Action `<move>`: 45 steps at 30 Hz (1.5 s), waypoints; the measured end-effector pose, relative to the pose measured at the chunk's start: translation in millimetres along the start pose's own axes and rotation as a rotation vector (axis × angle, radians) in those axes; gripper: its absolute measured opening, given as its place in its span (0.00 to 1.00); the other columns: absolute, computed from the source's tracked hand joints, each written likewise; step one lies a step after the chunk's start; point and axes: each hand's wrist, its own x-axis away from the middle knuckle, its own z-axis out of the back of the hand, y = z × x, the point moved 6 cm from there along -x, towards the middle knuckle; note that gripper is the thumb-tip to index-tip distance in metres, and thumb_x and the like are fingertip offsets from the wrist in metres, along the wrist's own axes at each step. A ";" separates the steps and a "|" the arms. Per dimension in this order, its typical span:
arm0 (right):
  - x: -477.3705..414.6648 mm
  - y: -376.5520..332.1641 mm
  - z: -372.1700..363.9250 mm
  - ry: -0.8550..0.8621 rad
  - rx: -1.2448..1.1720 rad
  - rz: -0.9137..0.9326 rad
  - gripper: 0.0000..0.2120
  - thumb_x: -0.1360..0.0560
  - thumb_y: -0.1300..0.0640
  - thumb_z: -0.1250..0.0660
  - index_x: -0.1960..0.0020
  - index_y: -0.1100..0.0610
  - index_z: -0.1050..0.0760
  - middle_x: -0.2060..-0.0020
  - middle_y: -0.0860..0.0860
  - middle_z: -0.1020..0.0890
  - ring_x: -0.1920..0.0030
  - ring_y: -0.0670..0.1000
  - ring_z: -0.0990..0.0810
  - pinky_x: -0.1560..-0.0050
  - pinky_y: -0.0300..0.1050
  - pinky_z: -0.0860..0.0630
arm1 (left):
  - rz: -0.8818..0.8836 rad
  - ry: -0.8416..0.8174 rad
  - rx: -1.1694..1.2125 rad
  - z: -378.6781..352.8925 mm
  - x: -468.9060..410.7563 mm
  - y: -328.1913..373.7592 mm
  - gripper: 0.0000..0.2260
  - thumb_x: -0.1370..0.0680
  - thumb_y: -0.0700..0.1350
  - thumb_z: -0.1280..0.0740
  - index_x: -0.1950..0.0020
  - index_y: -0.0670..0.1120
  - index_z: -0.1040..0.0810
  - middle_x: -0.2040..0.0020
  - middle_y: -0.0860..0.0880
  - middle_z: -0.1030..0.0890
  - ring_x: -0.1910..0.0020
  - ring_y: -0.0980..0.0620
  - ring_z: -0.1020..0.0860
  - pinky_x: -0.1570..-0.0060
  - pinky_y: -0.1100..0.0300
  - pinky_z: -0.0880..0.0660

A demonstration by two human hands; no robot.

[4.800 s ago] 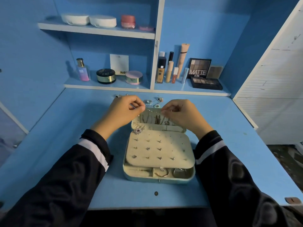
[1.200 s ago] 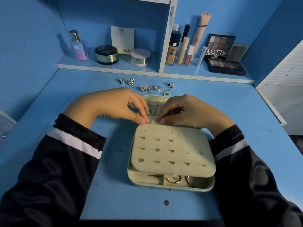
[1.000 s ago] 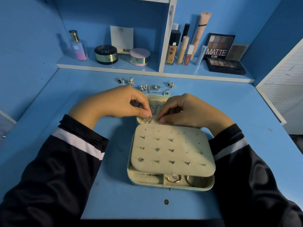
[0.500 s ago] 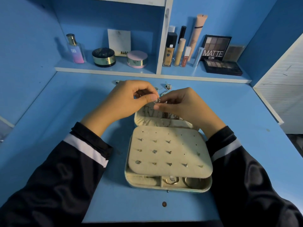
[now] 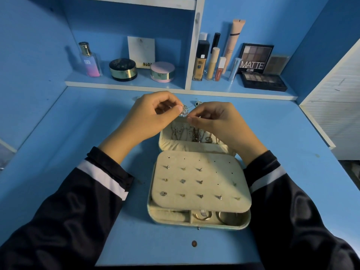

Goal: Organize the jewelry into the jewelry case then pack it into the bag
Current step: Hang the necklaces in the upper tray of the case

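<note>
Jewelry case (image 5: 198,223) lay open on the desk (image 5: 78,133), stud panel (image 5: 200,184) partly filled, chains (image 5: 187,131) in its lid (image 5: 194,147). Left hand (image 5: 153,115) and right hand (image 5: 214,121) together pinched a silver piece (image 5: 184,111) above the lid. No bag was visible, so I judged packing not yet done.

Pinched silver piece (image 5: 184,111) is too small to identify

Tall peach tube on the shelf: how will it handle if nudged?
Probably tips easily: the peach tube is tall, narrow and looks tilted. Likely light and squeezable, judging by its flat, wide top end. It might knock the red lip tube beside it.
</note>
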 end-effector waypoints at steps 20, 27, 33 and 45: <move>-2.4 -2.0 -2.5 0.045 0.061 -0.009 0.08 0.29 0.54 0.25 0.54 0.57 0.17 0.75 0.37 0.24 0.73 0.42 0.32 0.68 0.33 0.35 | -0.059 0.107 0.146 -4.7 3.8 11.1 0.05 0.21 0.40 0.31 0.52 0.50 0.19 0.57 0.55 0.18 0.56 0.61 0.21 0.52 0.67 0.24; -1.9 -2.5 -2.3 0.067 -0.118 -0.008 0.04 0.27 0.60 0.26 0.55 0.61 0.17 0.64 0.53 0.16 0.64 0.48 0.23 0.60 0.39 0.26 | -0.089 0.070 0.167 0.1 1.8 10.9 0.06 0.21 0.40 0.31 0.51 0.51 0.19 0.54 0.54 0.17 0.53 0.57 0.20 0.46 0.57 0.22; -3.0 -0.9 3.0 0.028 -0.246 -0.033 0.01 0.27 0.64 0.27 0.56 0.59 0.19 0.62 0.53 0.17 0.62 0.46 0.22 0.58 0.34 0.26 | -0.012 -0.070 0.225 -0.6 0.8 4.5 0.06 0.20 0.37 0.34 0.51 0.48 0.22 0.58 0.51 0.17 0.57 0.59 0.20 0.53 0.67 0.25; 0.1 2.9 10.8 -0.043 -0.234 -0.058 0.05 0.27 0.67 0.29 0.51 0.64 0.19 0.61 0.51 0.16 0.62 0.43 0.19 0.59 0.30 0.26 | 0.145 -0.199 0.411 -5.8 0.7 -13.2 0.05 0.25 0.45 0.31 0.51 0.47 0.18 0.55 0.52 0.15 0.57 0.55 0.19 0.56 0.65 0.25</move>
